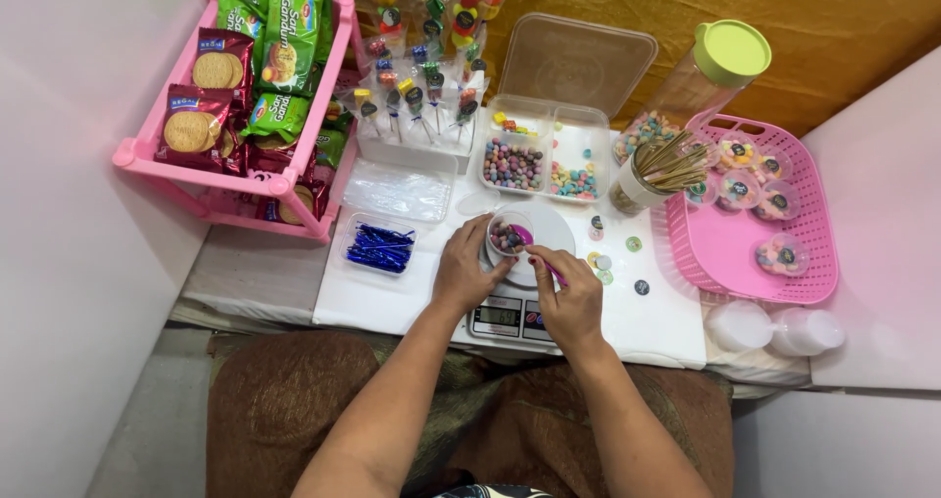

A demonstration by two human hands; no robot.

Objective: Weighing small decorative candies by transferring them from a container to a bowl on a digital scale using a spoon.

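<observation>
A small clear cup (509,235) of coloured candies is seen standing on the white pan of a kitchen scale (549,225), near the front middle of the white table (667,322). The cup is gripped around its side by the left hand (469,268), fingers curled on it. A pink spoon (537,251) is pinched in the right hand (570,297), with its bowl resting at the cup's rim.

Just behind the scale, an open divided box (547,150) is noted: purple candies in the left compartment, mixed pastel ones in the right, lid tilted back. A white stand of wrapped candy sticks (417,106) is placed to its left, and a flat clear tray (397,189) lies in front of that. A small tub of blue twist ties (379,245) sits just left of the left hand. A pink rack of biscuit packs (240,86) occupies the far left.

To the right, loose round stickers (618,258) are scattered beside the scale. A jar with a green lid (701,86), a cup of wooden sticks (652,170) and a pink basket (730,253) holding filled cups are recorded beyond them. Two white lidded cups (774,329) lie at the table's right edge
</observation>
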